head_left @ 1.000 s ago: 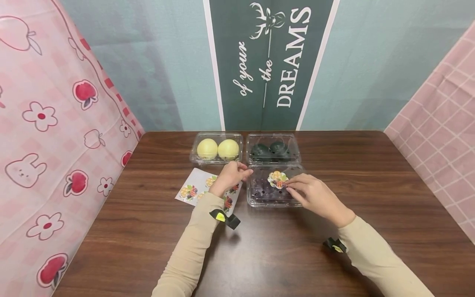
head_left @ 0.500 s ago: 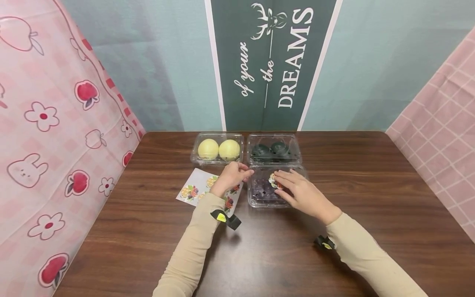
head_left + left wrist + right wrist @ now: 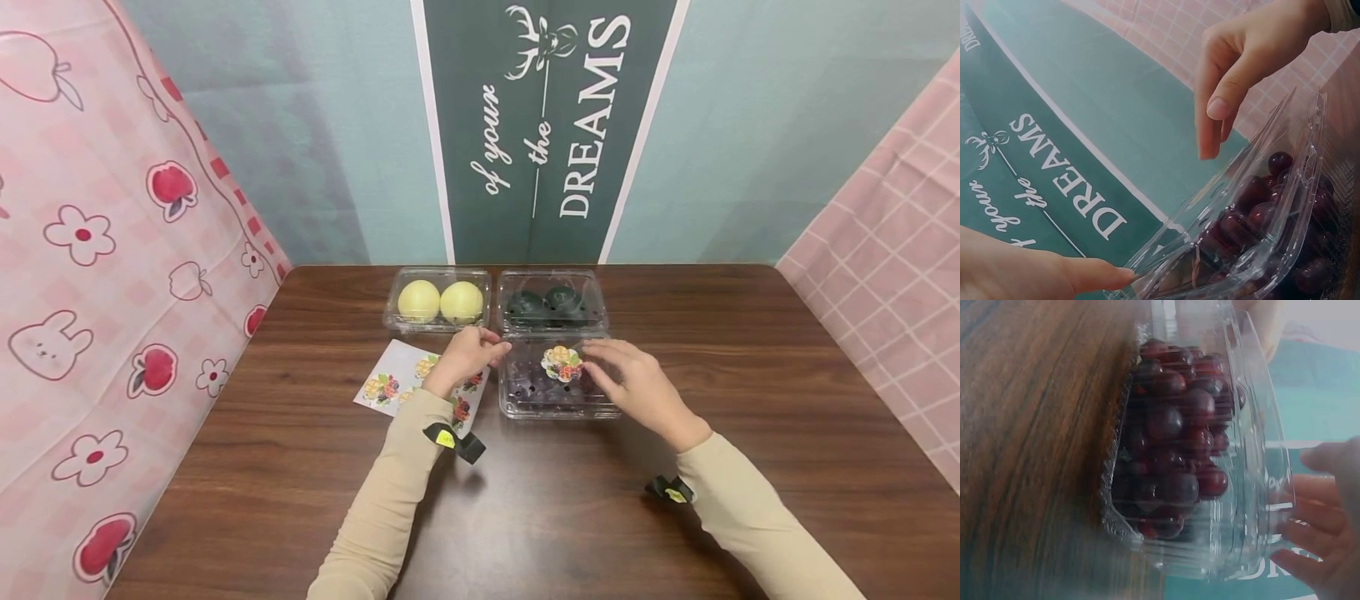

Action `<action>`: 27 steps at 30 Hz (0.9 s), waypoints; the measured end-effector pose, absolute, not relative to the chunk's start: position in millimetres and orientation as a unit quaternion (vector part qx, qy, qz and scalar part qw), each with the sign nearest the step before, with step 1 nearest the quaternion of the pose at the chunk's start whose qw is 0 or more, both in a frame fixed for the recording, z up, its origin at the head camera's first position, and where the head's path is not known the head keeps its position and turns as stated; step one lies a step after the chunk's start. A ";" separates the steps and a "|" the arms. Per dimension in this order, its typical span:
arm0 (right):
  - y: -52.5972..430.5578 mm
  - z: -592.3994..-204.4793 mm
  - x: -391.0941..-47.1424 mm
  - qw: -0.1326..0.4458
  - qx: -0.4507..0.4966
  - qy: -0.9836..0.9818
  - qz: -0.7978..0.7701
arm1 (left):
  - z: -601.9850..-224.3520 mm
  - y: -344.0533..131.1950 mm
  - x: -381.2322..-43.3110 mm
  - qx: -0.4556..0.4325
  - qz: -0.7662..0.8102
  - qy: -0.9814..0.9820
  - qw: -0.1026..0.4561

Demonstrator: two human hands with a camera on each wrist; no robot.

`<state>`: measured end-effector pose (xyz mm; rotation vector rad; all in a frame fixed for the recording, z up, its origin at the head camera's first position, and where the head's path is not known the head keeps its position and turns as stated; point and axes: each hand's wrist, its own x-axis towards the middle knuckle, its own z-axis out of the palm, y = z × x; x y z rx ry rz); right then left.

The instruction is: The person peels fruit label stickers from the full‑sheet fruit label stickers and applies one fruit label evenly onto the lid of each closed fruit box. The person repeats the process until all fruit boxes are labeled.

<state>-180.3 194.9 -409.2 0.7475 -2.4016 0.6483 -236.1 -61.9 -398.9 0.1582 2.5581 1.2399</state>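
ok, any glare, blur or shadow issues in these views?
Head: mostly crisp, soft sheen on the table, shadow beside the left sleeve. Left wrist: hazy, glints along the clear box. Right wrist: hazy and soft, top right corner washed out, pale streaks over the grapes.

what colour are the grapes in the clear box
The grapes are dark red to purplish black; the right wrist view shows them best.

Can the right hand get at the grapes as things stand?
Probably not: the grapes lie under a clear lid that looks closed, between them and the right hand.
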 end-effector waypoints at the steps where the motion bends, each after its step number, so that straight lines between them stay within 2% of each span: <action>1: 196.5 -409.2 -181.0 0.279 0.262 -0.890 0.249 | -398.7 -61.9 -236.1 0.056 0.431 0.889 0.146; 6: 204.2 -407.6 -185.0 0.304 0.189 -0.891 0.278 | -398.2 -62.3 -236.5 0.061 0.428 0.889 0.148; 10: 210.1 -403.7 -187.3 0.283 0.136 -0.904 0.290 | -397.9 -64.4 -237.0 0.073 0.425 0.890 0.150; 13: 215.8 -398.9 -190.4 0.228 0.090 -0.921 0.302 | -397.3 -66.8 -237.7 0.078 0.427 0.887 0.156; 18: 227.0 -389.5 -199.7 0.091 0.035 -0.940 0.326 | -396.6 -70.4 -238.6 0.088 0.439 0.879 0.163; 22: 232.9 -385.0 -205.9 -0.003 0.017 -0.935 0.353 | -395.8 -71.9 -237.8 0.087 0.442 0.878 0.162; 27: 236.3 -384.2 -209.9 -0.090 0.005 -0.908 0.409 | -394.2 -72.9 -237.0 0.075 0.449 0.876 0.162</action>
